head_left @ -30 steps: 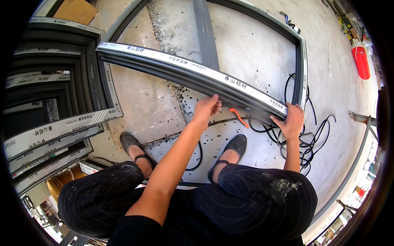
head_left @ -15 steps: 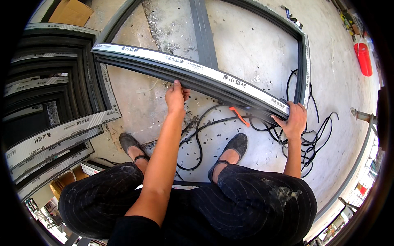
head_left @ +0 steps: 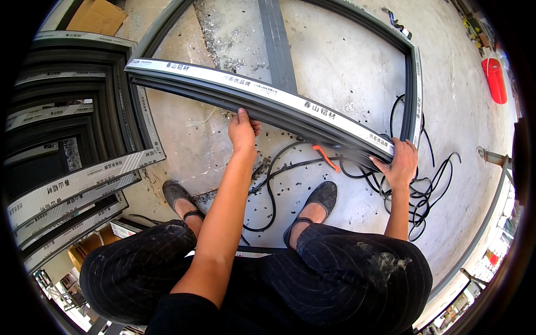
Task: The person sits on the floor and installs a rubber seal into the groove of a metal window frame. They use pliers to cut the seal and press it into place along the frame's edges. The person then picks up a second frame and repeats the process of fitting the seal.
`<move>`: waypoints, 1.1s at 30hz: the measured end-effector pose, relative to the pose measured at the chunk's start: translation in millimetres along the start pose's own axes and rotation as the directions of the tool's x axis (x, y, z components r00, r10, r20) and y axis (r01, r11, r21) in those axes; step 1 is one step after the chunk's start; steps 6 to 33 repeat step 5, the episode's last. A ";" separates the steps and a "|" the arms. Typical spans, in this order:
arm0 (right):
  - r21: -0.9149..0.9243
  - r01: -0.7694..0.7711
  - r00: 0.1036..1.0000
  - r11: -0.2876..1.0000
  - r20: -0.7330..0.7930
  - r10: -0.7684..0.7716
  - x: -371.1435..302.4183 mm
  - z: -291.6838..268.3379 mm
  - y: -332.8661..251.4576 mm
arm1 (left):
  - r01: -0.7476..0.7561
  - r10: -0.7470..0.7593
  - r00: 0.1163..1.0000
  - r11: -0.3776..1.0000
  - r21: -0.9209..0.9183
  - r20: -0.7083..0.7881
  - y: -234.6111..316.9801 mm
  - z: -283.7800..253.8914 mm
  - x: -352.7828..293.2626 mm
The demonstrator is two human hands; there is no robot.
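Note:
A large dark grey metal window frame, with white printed film along its near bar, spans the space before me. My left hand is at the middle of the near bar's lower edge, its thumb pressed against the dark profile and its fingers curled. Whether a thin strip lies under that thumb I cannot tell. Around the bar's right end my right hand is wrapped, fingers over the top and thumb on the near side. A long black cord or rubber strip lies in loops on the floor below the bar.
Stacked dark frames stand at the left, touching or close to the large frame's corner. An orange strip-like piece lies on the floor between my hands. A cardboard box is far left, a red container far right. Dark scraps litter the floor.
My left hand has slid slightly to the right along the near bar. My right hand and the frame look unmoved.

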State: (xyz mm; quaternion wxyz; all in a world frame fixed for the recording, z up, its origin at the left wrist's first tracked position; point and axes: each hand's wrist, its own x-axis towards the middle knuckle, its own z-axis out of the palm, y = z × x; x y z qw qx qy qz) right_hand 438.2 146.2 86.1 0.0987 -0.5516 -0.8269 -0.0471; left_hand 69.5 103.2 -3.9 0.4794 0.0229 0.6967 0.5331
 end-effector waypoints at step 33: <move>-0.012 0.010 1.000 1.000 -0.006 -0.010 -0.4 -1.7 -0.6 | 0.014 -0.013 1.000 1.000 -0.010 0.008 2.3 -1.0 -2.6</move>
